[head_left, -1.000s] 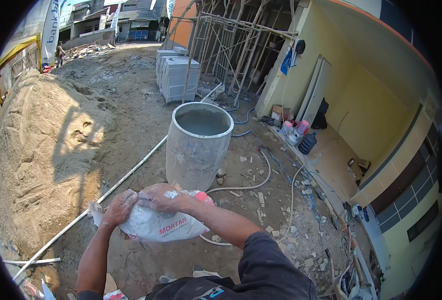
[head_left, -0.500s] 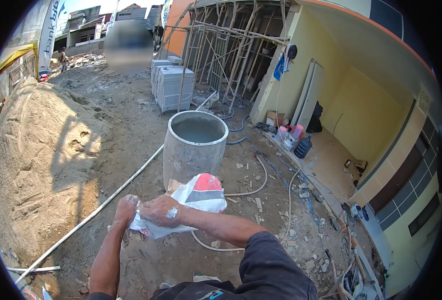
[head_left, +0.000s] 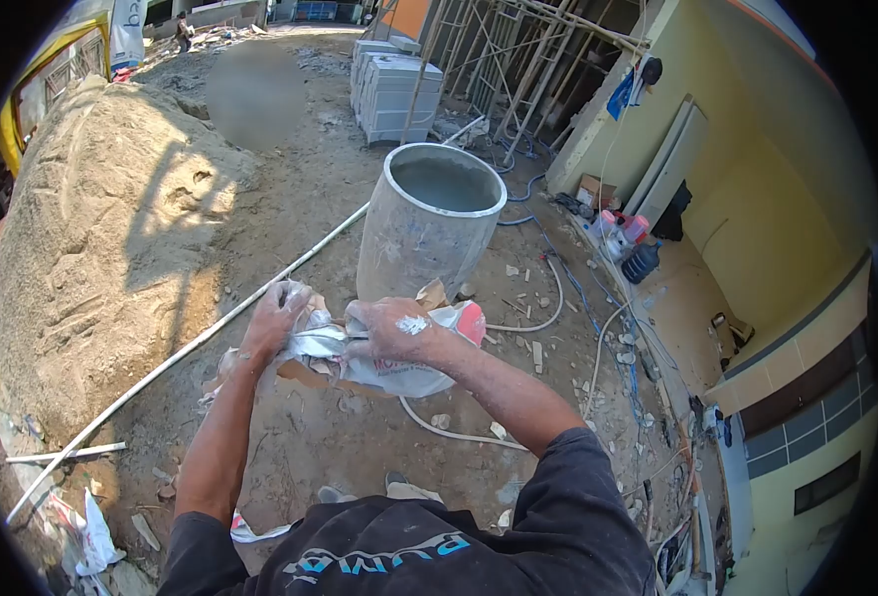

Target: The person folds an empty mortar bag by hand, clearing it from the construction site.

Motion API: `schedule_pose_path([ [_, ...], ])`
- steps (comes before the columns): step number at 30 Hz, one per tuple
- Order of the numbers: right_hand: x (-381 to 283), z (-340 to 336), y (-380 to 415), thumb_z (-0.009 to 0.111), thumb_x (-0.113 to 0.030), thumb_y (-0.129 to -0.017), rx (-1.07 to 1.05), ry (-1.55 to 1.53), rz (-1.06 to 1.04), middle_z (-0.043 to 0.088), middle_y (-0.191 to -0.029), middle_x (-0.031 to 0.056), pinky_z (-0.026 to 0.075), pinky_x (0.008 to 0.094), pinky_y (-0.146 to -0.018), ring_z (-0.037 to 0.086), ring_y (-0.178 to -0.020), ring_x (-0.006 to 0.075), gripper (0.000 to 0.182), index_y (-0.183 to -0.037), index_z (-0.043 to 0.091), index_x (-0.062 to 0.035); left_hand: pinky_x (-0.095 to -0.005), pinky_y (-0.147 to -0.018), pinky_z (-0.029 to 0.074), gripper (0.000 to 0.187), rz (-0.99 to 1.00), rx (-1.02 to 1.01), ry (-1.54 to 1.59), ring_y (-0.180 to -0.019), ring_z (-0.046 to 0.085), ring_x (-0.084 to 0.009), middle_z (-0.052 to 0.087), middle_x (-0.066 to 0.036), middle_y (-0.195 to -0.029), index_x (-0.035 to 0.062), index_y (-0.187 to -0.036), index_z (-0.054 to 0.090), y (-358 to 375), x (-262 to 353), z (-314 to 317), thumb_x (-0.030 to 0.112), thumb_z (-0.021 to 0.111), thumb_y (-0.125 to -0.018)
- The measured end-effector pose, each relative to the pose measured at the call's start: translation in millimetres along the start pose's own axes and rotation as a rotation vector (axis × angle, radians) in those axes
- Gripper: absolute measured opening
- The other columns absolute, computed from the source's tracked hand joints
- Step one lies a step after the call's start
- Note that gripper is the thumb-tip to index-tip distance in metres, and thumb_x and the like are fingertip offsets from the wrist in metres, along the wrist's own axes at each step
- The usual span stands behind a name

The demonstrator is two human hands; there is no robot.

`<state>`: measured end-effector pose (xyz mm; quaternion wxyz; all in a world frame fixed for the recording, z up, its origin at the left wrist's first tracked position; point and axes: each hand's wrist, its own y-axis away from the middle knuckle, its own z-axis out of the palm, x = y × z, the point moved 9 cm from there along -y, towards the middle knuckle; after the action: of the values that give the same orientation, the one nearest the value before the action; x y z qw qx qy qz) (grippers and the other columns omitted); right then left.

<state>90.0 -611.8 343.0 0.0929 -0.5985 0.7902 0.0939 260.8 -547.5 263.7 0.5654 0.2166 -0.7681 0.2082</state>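
A dusty white sack [head_left: 409, 379] with a red patch and brown paper lining is stretched between my two hands in front of me. My left hand [head_left: 285, 316] is closed on its crumpled left end, the fingers dusted with powder. On the other side, my right hand [head_left: 389, 330] grips the sack's upper edge, thumb pressed toward the fingers; a white smear marks its back. Just beyond the sack stands a tall grey barrel [head_left: 419, 243] with a pale rim and greyish liquid inside.
A sand heap [head_left: 111, 228] rises on the left, with a long white pipe [head_left: 201, 343] lying beside it. Stacked grey blocks [head_left: 395, 94] stand behind the barrel. Hoses and rubble cover the ground to the right, near a blue water jug [head_left: 641, 262].
My hands have moved apart, and the sack between them is spread wider, showing more brown paper. The view has tilted downward, bringing my shirt front into sight.
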Motion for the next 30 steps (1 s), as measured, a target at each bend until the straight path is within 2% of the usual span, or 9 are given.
schedule_pose_path([
  [2,6,9,-3,0.066,-0.042,-0.086,-0.024,0.026,0.045,0.069,-0.091,0.0181,0.051,0.0473,-0.073,0.068,-0.086,0.0368,0.038,-0.100,0.062,-0.0068,-0.0389,-0.093,0.046,0.073,-0.205,-0.253,-0.227,-0.104,0.063,-0.0288,0.066,-0.022,-0.111,-0.0060,-0.116,0.060,8,-26,27,0.062,0.058,-0.088],
  [3,6,9,-2,0.066,-0.041,-0.087,-0.035,0.050,0.076,0.069,-0.091,0.0175,0.051,0.0472,-0.072,0.068,-0.086,0.0362,0.036,-0.099,0.063,-0.0070,-0.0353,-0.084,0.047,0.068,-0.202,-0.210,-0.232,-0.093,0.061,-0.0201,0.066,-0.015,-0.103,-0.0047,-0.111,0.061,6,-45,33,0.060,0.061,-0.089],
  [11,26,46,5,0.064,-0.042,-0.090,-0.235,-0.191,0.120,0.069,-0.097,0.0182,0.050,0.0462,-0.081,0.067,-0.092,0.0351,0.039,-0.109,0.063,-0.0068,-0.0425,-0.089,0.046,0.054,-0.077,-0.071,-0.275,-0.100,0.061,-0.0310,0.063,-0.024,-0.109,-0.0042,-0.114,0.056,10,-32,38,0.047,0.050,-0.099],
  [14,34,51,3,0.061,-0.043,-0.093,-0.372,-0.255,0.188,0.069,-0.100,0.0179,0.050,0.0458,-0.084,0.067,-0.094,0.0344,0.043,-0.117,0.062,-0.0080,-0.0379,-0.082,0.048,0.046,-0.014,-0.141,-0.139,-0.089,0.063,-0.0226,0.067,-0.015,-0.097,-0.0012,-0.108,0.060,11,-9,39,0.043,0.055,-0.097],
  [18,21,52,-7,0.056,-0.043,-0.095,-0.277,-0.201,0.150,0.069,-0.096,0.0195,0.050,0.0469,-0.082,0.067,-0.091,0.0363,0.040,-0.114,0.064,-0.0085,-0.0344,-0.075,0.049,0.036,-0.019,-0.221,-0.115,-0.079,0.062,-0.0161,0.067,-0.008,-0.084,0.0015,-0.097,0.066,13,9,33,0.037,0.061,-0.094],
  [21,-3,55,-13,0.054,-0.041,-0.096,-0.139,-0.111,0.111,0.069,-0.088,0.0199,0.051,0.0476,-0.077,0.068,-0.085,0.0369,0.037,-0.104,0.066,-0.0073,-0.0349,-0.075,0.049,0.032,-0.111,-0.068,-0.103,-0.077,0.062,-0.0179,0.067,-0.010,-0.082,0.0012,-0.095,0.067,-10,-34,21,0.033,0.064,-0.091],
  [24,-31,64,-15,0.056,-0.036,-0.095,-0.115,-0.042,0.022,0.069,-0.086,0.0197,0.051,0.0474,-0.073,0.067,-0.081,0.0375,0.033,-0.093,0.068,-0.0054,-0.0454,-0.085,0.050,0.034,-0.148,0.301,-0.376,-0.093,0.066,-0.0406,0.069,-0.024,-0.097,-0.0005,-0.102,0.067,-22,-79,-19,0.026,0.056,-0.085],
  [27,-38,57,44,0.058,-0.035,-0.095,0.018,-0.011,-0.205,0.069,-0.086,0.0186,0.051,0.0469,-0.072,0.067,-0.082,0.0369,0.031,-0.092,0.067,-0.0056,-0.0440,-0.085,0.051,0.039,-0.528,0.673,-0.201,-0.096,0.068,-0.0367,0.069,-0.026,-0.104,-0.0053,-0.106,0.067,-1,-240,-148,0.023,0.054,-0.083],
  [30,37,80,42,0.064,-0.039,-0.092,-0.134,-0.129,0.256,0.069,-0.089,0.0197,0.050,0.0458,-0.074,0.067,-0.085,0.0366,0.035,-0.095,0.065,-0.0046,-0.0411,-0.087,0.052,0.043,-0.720,0.635,-0.350,-0.097,0.068,-0.0355,0.070,-0.025,-0.105,-0.0060,-0.109,0.067,20,-282,-172,0.027,0.059,-0.084],
])
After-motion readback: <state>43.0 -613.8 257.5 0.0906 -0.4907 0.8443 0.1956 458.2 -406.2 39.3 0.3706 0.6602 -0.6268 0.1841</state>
